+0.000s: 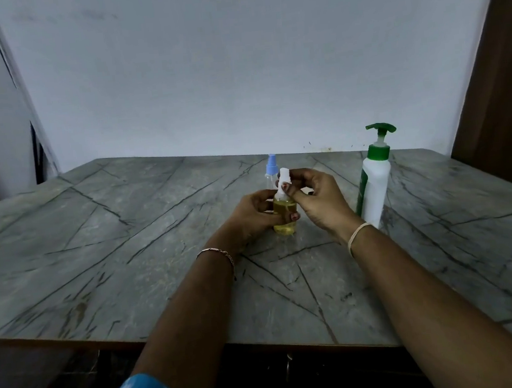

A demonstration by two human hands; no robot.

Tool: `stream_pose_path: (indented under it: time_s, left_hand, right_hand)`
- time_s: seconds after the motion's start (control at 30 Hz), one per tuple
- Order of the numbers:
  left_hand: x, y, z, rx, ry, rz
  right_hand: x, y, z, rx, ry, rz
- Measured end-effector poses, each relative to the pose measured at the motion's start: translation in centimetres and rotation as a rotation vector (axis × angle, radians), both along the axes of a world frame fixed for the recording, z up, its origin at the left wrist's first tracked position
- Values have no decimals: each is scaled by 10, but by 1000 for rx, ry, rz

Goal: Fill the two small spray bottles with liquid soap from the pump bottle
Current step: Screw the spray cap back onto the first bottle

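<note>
A small clear spray bottle (284,219) holding yellow liquid stands on the marble table (126,239) at the centre. My left hand (252,214) is wrapped around its body. My right hand (315,200) pinches its white spray cap (284,176) at the top of the bottle. Just behind stands a second small spray bottle (271,173) with a light blue cap; its body looks clear and is partly hidden by my hands. The white pump bottle (374,187) with a green pump head stands upright to the right, close to my right wrist.
A pale wall runs along the table's far edge. A brown wooden panel (498,73) rises at the right. The table's front edge (264,347) lies near my forearms, with dark floor below.
</note>
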State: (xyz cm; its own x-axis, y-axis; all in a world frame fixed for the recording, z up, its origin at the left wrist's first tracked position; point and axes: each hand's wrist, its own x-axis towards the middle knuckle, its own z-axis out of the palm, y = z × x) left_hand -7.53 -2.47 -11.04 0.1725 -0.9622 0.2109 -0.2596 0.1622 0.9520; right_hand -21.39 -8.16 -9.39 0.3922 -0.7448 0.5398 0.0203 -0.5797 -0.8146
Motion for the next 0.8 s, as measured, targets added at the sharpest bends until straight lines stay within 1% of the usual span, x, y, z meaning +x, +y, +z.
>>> stream_pose_path:
  time_s: [0.1,0.17,0.27,0.4,0.47,0.53,0.63,0.8]
  left_hand:
    - [-1,2,2,-20,-79,37]
    - [-2,2,2,-25,-115,57]
    - [-1,2,2,-17,-110,59]
    - [-1,4,3,-2,-83,17]
    - [-1,5,4,-9,-71,7]
    - [-2,5,4,-6,-72,11]
    - [-1,4,2,-5,-41,6]
    - [-2,2,2,-13,-90,34]
  right_hand:
    - [5,3,-1,-24,-36,-144]
    - [8,5,-2,-29,-34,-172]
    - [6,4,-2,15,-14,-103]
    - [-4,6,3,64,33,97]
    - [-6,4,3,48,45,103]
    - [-4,1,0,24,45,25]
    - [3,-2,-3,-25,95,-139]
    - [9,1,-4,-74,100,-229]
